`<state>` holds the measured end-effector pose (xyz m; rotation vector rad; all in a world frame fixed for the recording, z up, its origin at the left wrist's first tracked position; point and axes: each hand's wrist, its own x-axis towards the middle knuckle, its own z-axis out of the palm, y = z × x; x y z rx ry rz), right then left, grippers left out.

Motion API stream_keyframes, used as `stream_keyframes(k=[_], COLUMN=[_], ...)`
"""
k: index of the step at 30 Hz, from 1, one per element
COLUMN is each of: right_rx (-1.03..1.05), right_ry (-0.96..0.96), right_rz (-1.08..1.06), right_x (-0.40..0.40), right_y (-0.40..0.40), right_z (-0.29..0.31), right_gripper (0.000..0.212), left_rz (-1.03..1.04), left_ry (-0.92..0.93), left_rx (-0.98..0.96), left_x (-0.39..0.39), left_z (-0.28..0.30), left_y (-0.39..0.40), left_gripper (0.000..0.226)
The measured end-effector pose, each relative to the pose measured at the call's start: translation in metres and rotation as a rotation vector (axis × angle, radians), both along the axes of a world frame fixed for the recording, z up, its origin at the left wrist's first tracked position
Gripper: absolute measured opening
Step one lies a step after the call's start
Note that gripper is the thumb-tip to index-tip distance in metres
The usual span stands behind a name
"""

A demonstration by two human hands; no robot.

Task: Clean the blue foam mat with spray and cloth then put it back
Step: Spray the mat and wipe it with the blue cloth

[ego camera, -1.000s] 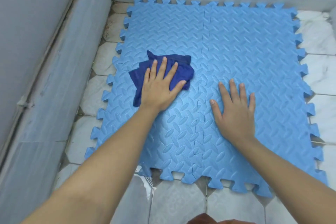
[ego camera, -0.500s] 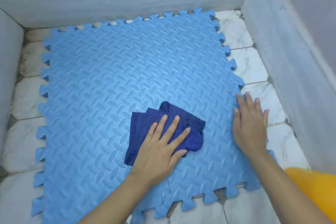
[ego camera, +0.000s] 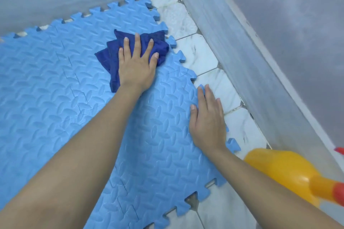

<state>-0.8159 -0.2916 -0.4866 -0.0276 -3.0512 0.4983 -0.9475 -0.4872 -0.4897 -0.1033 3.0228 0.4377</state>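
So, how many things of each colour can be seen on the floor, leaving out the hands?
Light blue: 1, the foam mat
Dark blue: 1, the cloth under the left hand
Yellow with a red-orange top: 1, the bottle, partly cut off by the frame
Total: 3

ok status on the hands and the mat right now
Left hand flat on dark blue cloth, near mat's far right corner. Right hand flat on blue foam mat right edge. Yellow spray bottle on floor beside, not in the way.
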Motion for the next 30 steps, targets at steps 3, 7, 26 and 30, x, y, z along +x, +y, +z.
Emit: stream_keyframes(k=[3, 7, 26, 30], right_rx=[0.008, -0.081, -0.021, -0.012], right_ry=[-0.008, 0.052, -0.066, -0.026], right_rz=[-0.009, -0.026, -0.175, -0.16], right_x=[0.0, 0.0, 0.105, 0.108], right_y=[0.001, 0.001, 0.046, 0.048], right_z=[-0.003, -0.003, -0.003, -0.008], right_gripper=[0.056, 0.054, 0.059, 0.055], left_rz=[-0.167, -0.448, -0.632, -0.779], left_ry=[0.031, 0.006, -0.028, -0.019], left_rx=[-0.016, -0.05, -0.085, -0.141], left_x=[0.054, 0.158, 0.154, 0.199], left_z=[0.003, 0.008, 0.014, 0.015], left_y=[0.0, 0.016, 0.045, 0.034], left_gripper=[0.057, 0.057, 0.058, 0.056])
